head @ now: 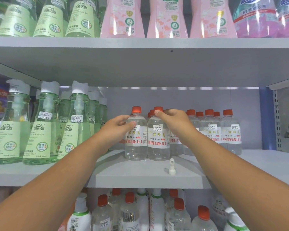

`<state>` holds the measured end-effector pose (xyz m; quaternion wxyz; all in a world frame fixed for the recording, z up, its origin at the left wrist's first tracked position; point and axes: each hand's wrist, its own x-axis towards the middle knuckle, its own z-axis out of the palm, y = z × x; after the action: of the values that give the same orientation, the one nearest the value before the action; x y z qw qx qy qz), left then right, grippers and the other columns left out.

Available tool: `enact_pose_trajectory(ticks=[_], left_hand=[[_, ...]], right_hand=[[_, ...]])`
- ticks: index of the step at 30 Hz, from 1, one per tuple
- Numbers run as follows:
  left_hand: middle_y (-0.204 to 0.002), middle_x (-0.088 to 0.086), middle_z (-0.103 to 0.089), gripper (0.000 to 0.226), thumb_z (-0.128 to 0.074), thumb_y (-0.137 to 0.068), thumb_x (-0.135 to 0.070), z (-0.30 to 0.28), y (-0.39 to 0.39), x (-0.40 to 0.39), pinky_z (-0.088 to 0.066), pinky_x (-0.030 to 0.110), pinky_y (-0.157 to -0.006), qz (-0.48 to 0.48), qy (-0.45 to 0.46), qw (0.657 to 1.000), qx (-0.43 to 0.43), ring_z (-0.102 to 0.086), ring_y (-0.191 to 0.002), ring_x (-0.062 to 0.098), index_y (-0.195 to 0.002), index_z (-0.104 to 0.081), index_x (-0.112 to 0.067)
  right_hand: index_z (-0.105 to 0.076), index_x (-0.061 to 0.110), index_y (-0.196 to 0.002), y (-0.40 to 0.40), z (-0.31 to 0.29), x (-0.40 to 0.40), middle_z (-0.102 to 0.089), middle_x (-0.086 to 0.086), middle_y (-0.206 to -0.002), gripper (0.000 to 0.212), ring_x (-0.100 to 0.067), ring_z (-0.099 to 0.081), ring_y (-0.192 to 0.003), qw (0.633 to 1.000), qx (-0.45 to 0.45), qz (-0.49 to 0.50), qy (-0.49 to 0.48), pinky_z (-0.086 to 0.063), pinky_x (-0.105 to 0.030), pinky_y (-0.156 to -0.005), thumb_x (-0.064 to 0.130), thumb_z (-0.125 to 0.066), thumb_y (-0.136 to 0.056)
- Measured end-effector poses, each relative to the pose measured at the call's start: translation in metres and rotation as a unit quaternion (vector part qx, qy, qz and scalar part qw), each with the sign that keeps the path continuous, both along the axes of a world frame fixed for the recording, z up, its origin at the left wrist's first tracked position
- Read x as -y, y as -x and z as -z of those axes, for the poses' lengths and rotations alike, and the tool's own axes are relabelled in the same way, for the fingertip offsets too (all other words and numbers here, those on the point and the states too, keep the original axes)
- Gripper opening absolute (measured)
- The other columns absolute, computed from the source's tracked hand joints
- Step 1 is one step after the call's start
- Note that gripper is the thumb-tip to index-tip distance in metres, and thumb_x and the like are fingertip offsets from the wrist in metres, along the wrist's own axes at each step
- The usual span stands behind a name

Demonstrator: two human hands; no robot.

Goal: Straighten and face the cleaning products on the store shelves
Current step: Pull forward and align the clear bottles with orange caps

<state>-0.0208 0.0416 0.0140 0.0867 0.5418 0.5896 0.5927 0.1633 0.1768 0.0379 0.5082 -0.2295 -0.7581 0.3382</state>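
Fingers of the left hand point(118, 126) curl round the shoulder of a clear red-capped bottle point(135, 144) at frame centre, thumb on its label; right hand point(173, 120) pinches the neck of the clear bottle beside it point(158, 145), fingertips at the red cap. Both bottles stand upright and touching at the front of the grey middle shelf point(140, 175), more like them in a row to the right point(230, 132). Small white cap piece point(171, 166) lies just in front, green bottles point(45, 124) at left, pink bottles point(167, 17) on the shelf above.
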Motion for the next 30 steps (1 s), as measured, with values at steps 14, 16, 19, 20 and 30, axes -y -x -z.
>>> enact_pose_trajectory(ticks=[14,16,19,20,30], left_hand=[[-0.112,-0.009,-0.074,0.051,-0.076,-0.091,-0.037,0.002,-0.022,0.019,-0.063,0.027,-0.071,-0.029,0.014,0.999,-0.017,-0.076,-0.087,0.005,-0.139,-0.056,-0.035],[-0.114,-0.010,-0.071,0.060,-0.077,-0.092,-0.034,0.008,-0.030,0.029,-0.062,0.030,-0.077,-0.051,0.016,0.998,-0.028,-0.075,-0.093,0.008,-0.146,-0.051,-0.033],[-0.118,-0.008,-0.066,0.067,-0.076,-0.090,-0.041,0.022,-0.044,0.054,-0.061,0.040,-0.090,-0.086,0.012,0.996,-0.026,-0.070,-0.102,0.014,-0.149,-0.047,-0.027],[-0.117,-0.010,-0.065,0.069,-0.076,-0.090,-0.045,0.026,-0.048,0.065,-0.061,0.041,-0.092,-0.098,0.003,0.995,-0.024,-0.070,-0.103,0.015,-0.150,-0.047,-0.026],[-0.120,-0.017,-0.071,0.038,-0.079,-0.084,-0.045,0.172,-0.081,0.148,-0.053,0.018,-0.092,-0.164,-0.233,0.956,0.075,-0.065,-0.115,-0.002,-0.119,-0.065,-0.044]], right_hand=[[-0.063,0.031,-0.097,-0.006,0.001,0.022,-0.063,0.022,-0.089,0.027,0.000,-0.059,-0.080,1.000,0.019,0.015,-0.009,-0.038,-0.020,-0.060,0.057,-0.067,-0.093],[-0.066,0.024,-0.113,-0.016,0.004,0.033,-0.068,0.014,-0.108,0.037,-0.011,-0.064,-0.098,1.000,0.024,0.015,-0.013,-0.049,-0.025,-0.073,0.054,-0.070,-0.092],[-0.056,0.015,-0.143,-0.037,0.012,0.059,-0.062,0.003,-0.139,0.065,-0.018,-0.060,-0.123,1.000,0.000,0.023,-0.019,-0.050,-0.035,-0.100,0.052,-0.071,-0.092],[-0.056,0.016,-0.143,-0.045,0.016,0.071,-0.062,0.004,-0.139,0.064,-0.015,-0.059,-0.124,0.999,-0.015,0.024,-0.037,-0.049,-0.034,-0.102,0.052,-0.071,-0.092],[-0.071,0.033,-0.119,-0.088,0.183,0.173,-0.074,0.019,-0.115,0.027,0.005,-0.068,-0.108,0.977,-0.152,-0.144,-0.031,-0.051,-0.006,-0.083,0.033,-0.076,-0.092]])
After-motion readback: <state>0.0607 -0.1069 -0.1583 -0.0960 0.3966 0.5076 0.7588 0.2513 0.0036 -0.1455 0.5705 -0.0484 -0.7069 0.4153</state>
